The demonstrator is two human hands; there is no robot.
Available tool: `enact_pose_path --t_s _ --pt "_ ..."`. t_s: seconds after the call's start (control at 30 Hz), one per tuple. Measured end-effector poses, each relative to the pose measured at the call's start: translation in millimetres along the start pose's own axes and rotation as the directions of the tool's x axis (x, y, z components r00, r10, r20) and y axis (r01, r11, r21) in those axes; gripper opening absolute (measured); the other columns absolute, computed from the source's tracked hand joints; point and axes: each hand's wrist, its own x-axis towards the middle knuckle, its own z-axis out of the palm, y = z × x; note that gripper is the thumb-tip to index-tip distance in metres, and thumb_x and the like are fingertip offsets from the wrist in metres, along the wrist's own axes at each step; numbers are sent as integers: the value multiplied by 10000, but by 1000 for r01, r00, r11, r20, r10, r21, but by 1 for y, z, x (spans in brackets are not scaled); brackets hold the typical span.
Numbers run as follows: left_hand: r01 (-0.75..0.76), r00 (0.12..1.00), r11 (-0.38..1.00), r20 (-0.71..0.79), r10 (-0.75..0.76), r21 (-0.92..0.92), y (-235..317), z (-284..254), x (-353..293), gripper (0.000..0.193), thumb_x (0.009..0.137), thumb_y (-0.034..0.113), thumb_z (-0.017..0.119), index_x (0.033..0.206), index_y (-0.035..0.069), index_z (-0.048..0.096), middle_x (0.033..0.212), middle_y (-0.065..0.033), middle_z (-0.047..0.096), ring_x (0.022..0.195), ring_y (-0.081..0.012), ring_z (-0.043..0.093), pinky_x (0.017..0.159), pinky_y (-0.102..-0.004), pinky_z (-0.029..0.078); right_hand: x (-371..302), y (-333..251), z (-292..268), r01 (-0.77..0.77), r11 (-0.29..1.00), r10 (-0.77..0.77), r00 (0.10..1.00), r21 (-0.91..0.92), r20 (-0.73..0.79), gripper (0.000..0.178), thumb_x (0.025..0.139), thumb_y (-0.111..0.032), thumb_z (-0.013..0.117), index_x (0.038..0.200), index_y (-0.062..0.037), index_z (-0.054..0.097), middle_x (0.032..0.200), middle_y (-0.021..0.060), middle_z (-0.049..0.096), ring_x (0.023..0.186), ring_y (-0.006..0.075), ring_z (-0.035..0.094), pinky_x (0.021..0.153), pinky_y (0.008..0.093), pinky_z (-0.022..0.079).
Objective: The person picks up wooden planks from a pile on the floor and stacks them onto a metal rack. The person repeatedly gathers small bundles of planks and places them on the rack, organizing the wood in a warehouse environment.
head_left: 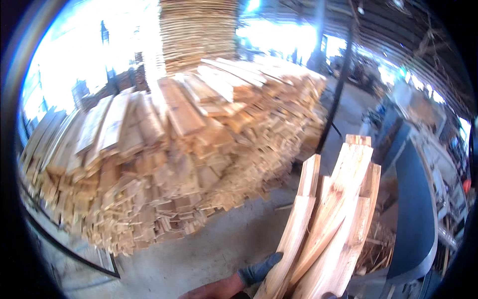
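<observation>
Several pale wooden boards (323, 224) rise in a loose bundle from the lower edge, their far ends uneven and pointing away from me. My left hand (260, 269), in a dark grey glove, grips the bundle's left side, with its thumb pressed along the outer board. Most of its other fingers are hidden behind the wood. Only a dark gloved tip of my right hand (329, 295) shows, lying over the front of the boards at the bottom edge; the rest is out of sight.
A large heap of stacked boards (179, 107) fills the left and middle, blurred. Behind it stands a tall stack of planks (199, 35). A dark post (338, 94) rises right of the heap. At the right is a curved grey-blue metal panel (411, 204), with wood scraps (376, 244) beside it.
</observation>
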Motion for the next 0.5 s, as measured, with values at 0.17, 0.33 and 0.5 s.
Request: enact_pose_path --t_s 0.17,0.33,0.5 --pt "-473 880 879 62 470 56 70 -3 -37 572 940 454 426 1293 5 444 1202 -96 535 1043 -154 515 935 -266 408 37 -60 13 184 983 -185 981 8 53 521 834 -195 616 1244 54 412 1068 132 575 932 183 553 821 311 470" --pt "-646 750 753 -82 656 123 179 -5 -107 694 891 605 369 1295 44 433 1130 -71 561 959 -116 553 856 -258 475 103 -152 73 364 924 -382 891 120 244 510 847 -176 596 1256 44 385 1140 168 566 975 216 596 895 289 458" --pt "-794 580 600 -175 796 99 306 -48 -159 696 837 643 445 1242 79 494 1065 -60 598 919 -134 587 793 -281 519 174 -287 165 847 514 -699 325 132 637 599 959 -459 308 1241 35 497 1341 173 441 1269 250 391 1093 345 233"
